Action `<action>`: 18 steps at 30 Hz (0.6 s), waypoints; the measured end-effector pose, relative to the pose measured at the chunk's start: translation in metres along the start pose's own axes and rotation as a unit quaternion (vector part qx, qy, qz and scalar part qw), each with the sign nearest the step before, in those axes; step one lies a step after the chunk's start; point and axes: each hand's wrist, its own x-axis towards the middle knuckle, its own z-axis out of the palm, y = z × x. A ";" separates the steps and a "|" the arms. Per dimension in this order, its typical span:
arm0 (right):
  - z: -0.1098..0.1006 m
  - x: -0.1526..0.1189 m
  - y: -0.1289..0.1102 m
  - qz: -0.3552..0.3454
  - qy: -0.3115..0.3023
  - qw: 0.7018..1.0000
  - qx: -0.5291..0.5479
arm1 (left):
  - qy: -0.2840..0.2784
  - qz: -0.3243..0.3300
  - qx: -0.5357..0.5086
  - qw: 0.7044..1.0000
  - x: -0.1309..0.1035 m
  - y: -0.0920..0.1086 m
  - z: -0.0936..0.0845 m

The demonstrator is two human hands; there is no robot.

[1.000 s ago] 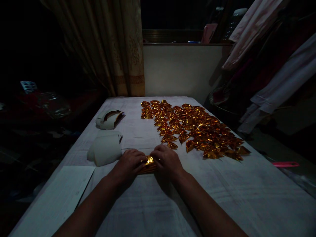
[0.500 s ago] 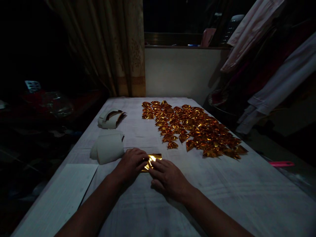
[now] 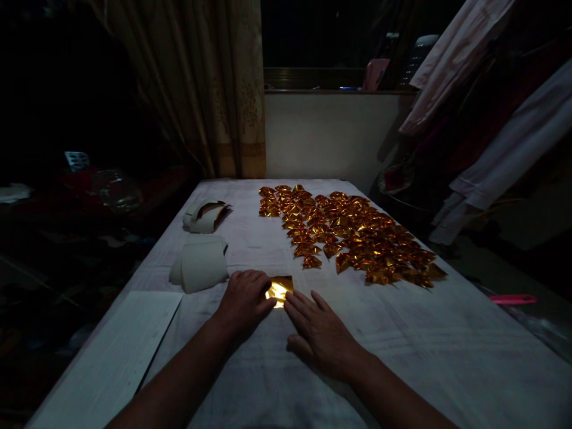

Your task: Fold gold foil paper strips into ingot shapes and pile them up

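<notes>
A small sheet of shiny gold foil paper [image 3: 279, 291] lies flat on the white cloth in front of me. My left hand [image 3: 245, 300] covers its left side, fingers curled over the edge and thumb pressing on the near corner. Against the right edge rests my right hand [image 3: 319, 333], palm down, its fingers stretched out and the thumb apart. Beyond both hands, many folded gold foil pieces [image 3: 344, 232] are spread over the far right of the table.
Left of my hands stand a curled pale sheet of card [image 3: 203, 265] and another curled piece [image 3: 205, 216] behind it. A flat white board [image 3: 116, 351] lies at the near left. Something pink with a handle [image 3: 513, 299] sits past the right edge. Clothes [image 3: 513, 143] hang at the right.
My right hand has slid right and a little nearer, off the middle of the foil, with its fingers straighter. My left thumb now presses on the sheet, and more of the gold surface shows.
</notes>
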 end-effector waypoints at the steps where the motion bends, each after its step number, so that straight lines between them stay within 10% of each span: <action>1: -0.002 -0.003 0.001 0.007 -0.004 1.000 -0.003 | 0.002 0.002 -0.001 1.000 0.000 -0.001 0.000; 12: -0.009 0.015 -0.001 0.032 0.064 0.997 -0.035 | 0.016 0.001 0.010 1.000 -0.003 -0.001 0.006; 18: 0.004 0.020 -0.007 -0.001 0.001 1.000 -0.016 | 0.007 0.007 -0.030 1.000 -0.006 -0.007 0.004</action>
